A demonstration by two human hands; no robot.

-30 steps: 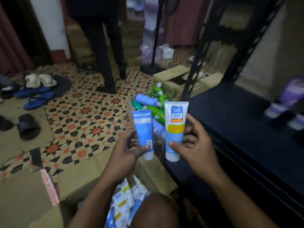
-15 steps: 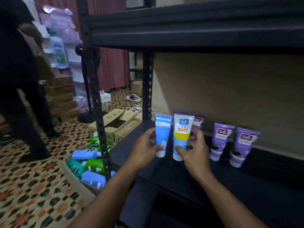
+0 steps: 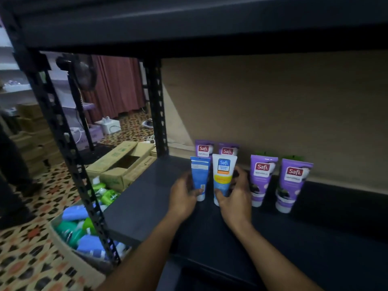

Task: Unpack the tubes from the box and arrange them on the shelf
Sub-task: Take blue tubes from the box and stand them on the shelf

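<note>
Tubes go cap-down: the left hand (image 3: 182, 196) grips a blue tube (image 3: 199, 177), the right hand (image 3: 236, 195) a white tube (image 3: 223, 177), both upright at the shelf (image 3: 147, 198). Seat both caps flat, level with the purple tubes (image 3: 262, 179), before letting go.

Two bare forearms, no sleeves visible to the frame edge. Left hand (image 3: 183, 195) and right hand (image 3: 236, 196): no rings, wristbands, watches or gloves visible on either.
</note>
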